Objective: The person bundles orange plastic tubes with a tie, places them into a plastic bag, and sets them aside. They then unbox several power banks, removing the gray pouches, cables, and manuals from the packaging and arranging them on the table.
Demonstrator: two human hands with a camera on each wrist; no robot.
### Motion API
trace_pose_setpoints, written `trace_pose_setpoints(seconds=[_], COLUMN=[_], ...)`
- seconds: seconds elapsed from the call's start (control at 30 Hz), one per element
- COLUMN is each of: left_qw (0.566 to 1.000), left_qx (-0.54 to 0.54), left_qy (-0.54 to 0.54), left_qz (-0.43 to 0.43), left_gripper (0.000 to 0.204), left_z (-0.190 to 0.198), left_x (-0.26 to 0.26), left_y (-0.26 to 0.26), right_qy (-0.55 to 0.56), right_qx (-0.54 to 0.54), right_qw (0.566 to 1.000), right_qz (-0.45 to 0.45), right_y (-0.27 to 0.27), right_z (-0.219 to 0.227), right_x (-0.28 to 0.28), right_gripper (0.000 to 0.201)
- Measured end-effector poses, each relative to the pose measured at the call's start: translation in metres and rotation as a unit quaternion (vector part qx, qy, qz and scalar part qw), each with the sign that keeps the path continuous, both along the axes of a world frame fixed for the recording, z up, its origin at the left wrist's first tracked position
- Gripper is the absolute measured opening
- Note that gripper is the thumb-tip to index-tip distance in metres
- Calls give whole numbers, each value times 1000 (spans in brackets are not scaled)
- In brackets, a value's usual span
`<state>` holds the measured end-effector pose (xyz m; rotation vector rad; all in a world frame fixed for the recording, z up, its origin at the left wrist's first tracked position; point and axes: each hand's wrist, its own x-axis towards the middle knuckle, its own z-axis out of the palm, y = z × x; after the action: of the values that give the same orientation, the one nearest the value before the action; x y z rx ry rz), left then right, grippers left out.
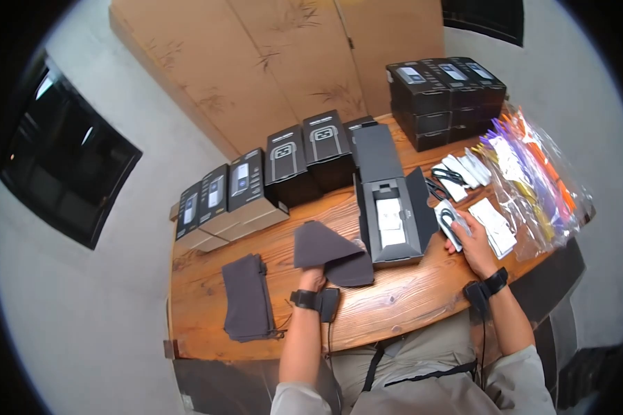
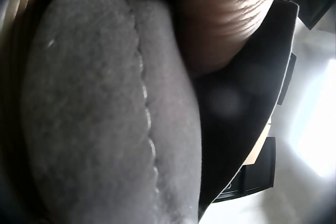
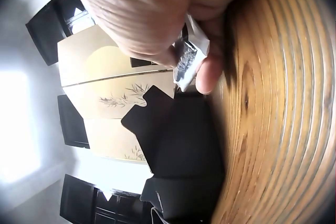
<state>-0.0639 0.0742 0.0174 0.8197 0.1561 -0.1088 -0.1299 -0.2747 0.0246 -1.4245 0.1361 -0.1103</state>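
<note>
My left hand (image 1: 312, 278) grips a dark grey cloth pouch (image 1: 325, 243), its fingers partly hidden by the fabric. The pouch droops to the right over the table, and a stitched seam runs along it in the left wrist view. Between thumb and fingers, my right hand (image 1: 475, 249) pinches a small clear-and-white packet (image 1: 444, 216) with a black cable coiled in it. Left of that hand stands an open black box (image 1: 398, 252), flaps spread, with a white item (image 1: 390, 220) in its inner recess. The packet's end (image 3: 190, 64) shows in the right wrist view.
A second grey pouch (image 1: 246, 297) lies at the left. Closed boxes (image 1: 291, 166) line the back, with a stack (image 1: 441, 104) at back right. Bagged cables (image 1: 457, 173), white packets (image 1: 493, 227) and a plastic bag of colourful strips (image 1: 536, 173) occupy the right side.
</note>
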Motion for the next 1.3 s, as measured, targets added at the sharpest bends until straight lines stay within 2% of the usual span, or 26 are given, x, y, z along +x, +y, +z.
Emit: trace_pose_setpoints(seconds=[0.17,0.27,0.33,0.4,0.5,0.6,0.63,0.7,0.73,0.83,0.93,1.03,1.07,1.17,1.3], left_qw=[998,990,966,923,895,877,809,631,633,702,712,794,821,877,901], left_qx=[46,132,233,354,414,469,578,762,756,698,694,601,562,466,398], left_qy=[25,-21,-107,-136,-137,6,42,108,141,129,89,-2,-2,-52,-94], left_qz=[44,48,21,59,98,101,103,100,86,57,60,91,96,106,149], left_gripper=[47,47,49,49,43,42,44,49,55,50,47,45,44,44,45], left_z=[34,52,54,84,83,53,46,42,49,34,30,39,46,63,85], left_x=[-19,-30,-32,-48,-54,-57,-66,-81,-88,-94,-95,-90,-90,-88,-84], left_y=[-7,18,65,92,159,225,235,241,232,241,247,243,243,243,221], right_qy=[-6,-9,-9,-3,-3,-3,-3,-6,-7,-5,-4,-4,-4,-4,-4], right_qx=[-9,-3,-3,2,6,4,2,3,2,-1,-1,-3,-2,-3,-10], right_qw=[1000,1000,1000,1000,1000,1000,1000,1000,1000,1000,1000,1000,1000,1000,1000], right_qz=[8,6,5,7,2,4,4,10,13,18,11,12,13,16,16], right_y=[-1,0,0,0,-1,0,-1,-2,-3,-4,-2,-2,-3,-4,-2], right_z=[3,3,1,2,1,2,2,1,1,-1,0,1,0,-2,4], right_x=[0,-1,-1,-1,0,-1,0,0,-1,-1,0,-1,-2,-1,-1], right_gripper=[37,37,37,37,37,37,37,37,37,37,37,37,37,37,37])
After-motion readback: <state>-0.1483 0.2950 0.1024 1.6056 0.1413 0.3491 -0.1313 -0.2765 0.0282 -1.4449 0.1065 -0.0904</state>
